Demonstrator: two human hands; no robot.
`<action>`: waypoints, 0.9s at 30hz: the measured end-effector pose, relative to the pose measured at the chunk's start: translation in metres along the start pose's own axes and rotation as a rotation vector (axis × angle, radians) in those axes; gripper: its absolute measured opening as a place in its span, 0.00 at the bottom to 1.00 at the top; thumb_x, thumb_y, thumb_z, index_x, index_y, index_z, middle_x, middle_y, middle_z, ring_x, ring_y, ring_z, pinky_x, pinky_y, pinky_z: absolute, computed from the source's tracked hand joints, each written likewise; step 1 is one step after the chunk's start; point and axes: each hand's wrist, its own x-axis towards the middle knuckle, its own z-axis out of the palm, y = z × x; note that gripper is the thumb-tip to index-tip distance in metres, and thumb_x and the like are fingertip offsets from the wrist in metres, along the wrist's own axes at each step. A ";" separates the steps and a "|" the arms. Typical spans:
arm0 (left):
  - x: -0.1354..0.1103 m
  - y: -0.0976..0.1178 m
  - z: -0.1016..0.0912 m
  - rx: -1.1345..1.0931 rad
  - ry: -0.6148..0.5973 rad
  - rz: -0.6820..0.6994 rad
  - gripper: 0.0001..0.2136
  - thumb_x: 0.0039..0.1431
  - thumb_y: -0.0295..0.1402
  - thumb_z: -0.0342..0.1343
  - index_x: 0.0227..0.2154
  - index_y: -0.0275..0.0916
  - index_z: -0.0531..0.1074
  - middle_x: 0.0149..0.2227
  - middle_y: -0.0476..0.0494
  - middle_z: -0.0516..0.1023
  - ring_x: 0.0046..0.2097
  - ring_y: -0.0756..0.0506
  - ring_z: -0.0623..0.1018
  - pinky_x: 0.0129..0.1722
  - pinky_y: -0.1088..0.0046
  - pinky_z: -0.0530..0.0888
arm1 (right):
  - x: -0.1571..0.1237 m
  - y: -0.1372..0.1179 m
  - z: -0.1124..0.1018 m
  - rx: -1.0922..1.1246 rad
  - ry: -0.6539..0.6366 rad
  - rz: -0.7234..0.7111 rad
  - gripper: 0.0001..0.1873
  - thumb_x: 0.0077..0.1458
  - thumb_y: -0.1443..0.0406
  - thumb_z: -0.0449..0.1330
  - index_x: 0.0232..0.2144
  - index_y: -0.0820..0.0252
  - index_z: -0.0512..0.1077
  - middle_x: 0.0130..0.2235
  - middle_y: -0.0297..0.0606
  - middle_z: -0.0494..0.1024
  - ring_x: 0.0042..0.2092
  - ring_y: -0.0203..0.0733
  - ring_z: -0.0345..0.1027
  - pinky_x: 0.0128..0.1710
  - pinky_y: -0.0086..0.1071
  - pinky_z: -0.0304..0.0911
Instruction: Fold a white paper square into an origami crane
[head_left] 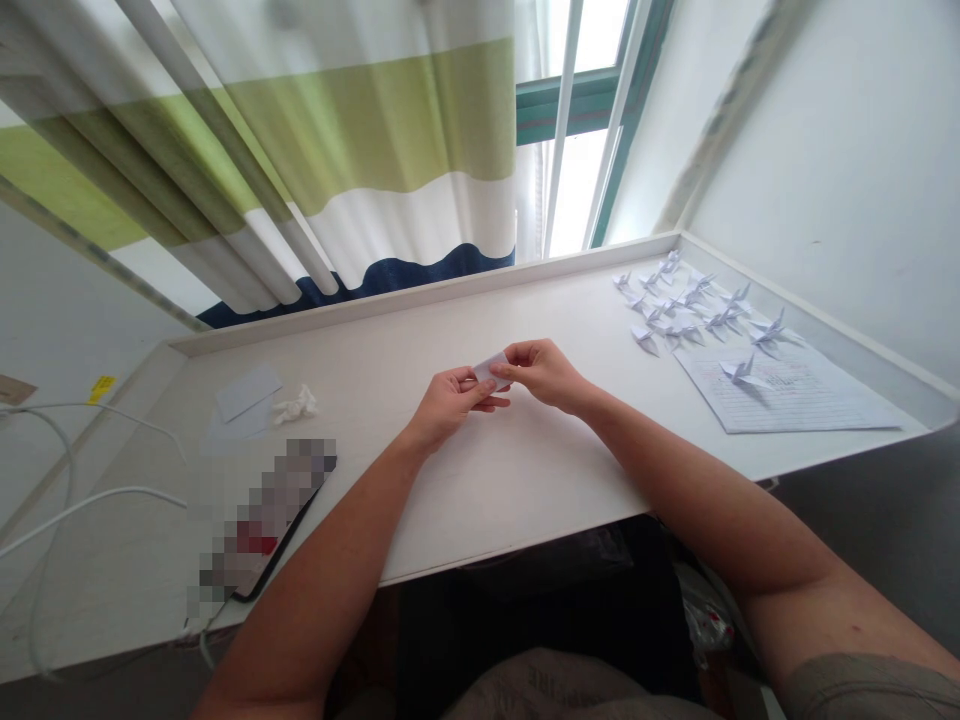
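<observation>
A: Where to find the folded paper [491,371], and in what grip?

B: At the middle of the tabletop [450,330], between both hands. For the left hand [450,400], a light pinch on the paper's left part, thumb in front, other fingers loosely curled. For the right hand [544,372], a nearly closed pinch at the right end, thumb against forefinger.

A: How best to manage the step, presumably a crease in the making?

B: Match edges before pressing. Steady with the left hand; run the right thumb along the fold in one even stroke. Perhaps lower to the tabletop for a sharper line. Impossible to make out here: individual creases.

A: And around the work?

B: At far right, white paper birds [724,318], with another on a ruled sheet [810,408]. At left, loose paper [249,390] beside a crumpled tissue [296,404]; nearer, a phone [289,500] with pixelated screen, and pale cables [112,492]. Beyond the raised rim, a banded curtain [390,120], a teal-framed window [566,108] and, to the right, a pale wall [847,180].
</observation>
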 end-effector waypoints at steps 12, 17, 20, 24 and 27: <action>0.000 0.002 0.004 -0.123 0.079 -0.037 0.24 0.53 0.44 0.77 0.47 0.35 0.80 0.47 0.35 0.88 0.42 0.40 0.89 0.46 0.65 0.81 | 0.003 -0.003 -0.002 0.144 0.092 0.043 0.16 0.53 0.67 0.68 0.46 0.61 0.81 0.36 0.38 0.86 0.36 0.42 0.80 0.44 0.39 0.77; -0.001 0.007 0.004 -0.164 0.112 -0.038 0.22 0.55 0.41 0.75 0.48 0.34 0.80 0.48 0.34 0.88 0.46 0.37 0.89 0.49 0.64 0.81 | 0.001 -0.008 0.001 0.065 0.119 0.066 0.04 0.53 0.65 0.66 0.32 0.61 0.80 0.32 0.39 0.85 0.34 0.41 0.79 0.41 0.37 0.77; -0.002 0.009 0.005 -0.177 0.071 -0.073 0.19 0.58 0.41 0.72 0.47 0.33 0.81 0.50 0.33 0.87 0.48 0.36 0.88 0.51 0.62 0.81 | 0.001 -0.007 0.002 0.042 0.116 0.019 0.08 0.54 0.61 0.68 0.30 0.60 0.80 0.30 0.38 0.84 0.33 0.40 0.78 0.38 0.36 0.76; -0.002 0.008 0.004 -0.142 0.028 -0.059 0.19 0.60 0.44 0.70 0.46 0.34 0.81 0.49 0.33 0.87 0.48 0.37 0.88 0.52 0.61 0.80 | 0.001 -0.003 0.001 0.009 0.080 -0.022 0.12 0.55 0.56 0.69 0.33 0.60 0.80 0.31 0.38 0.84 0.33 0.41 0.78 0.39 0.38 0.76; -0.001 0.005 0.002 -0.077 0.069 -0.002 0.20 0.57 0.46 0.71 0.44 0.34 0.82 0.45 0.34 0.87 0.46 0.38 0.88 0.48 0.62 0.80 | 0.000 -0.003 0.000 -0.056 0.075 -0.089 0.13 0.57 0.57 0.69 0.41 0.58 0.80 0.33 0.37 0.84 0.35 0.41 0.78 0.40 0.39 0.76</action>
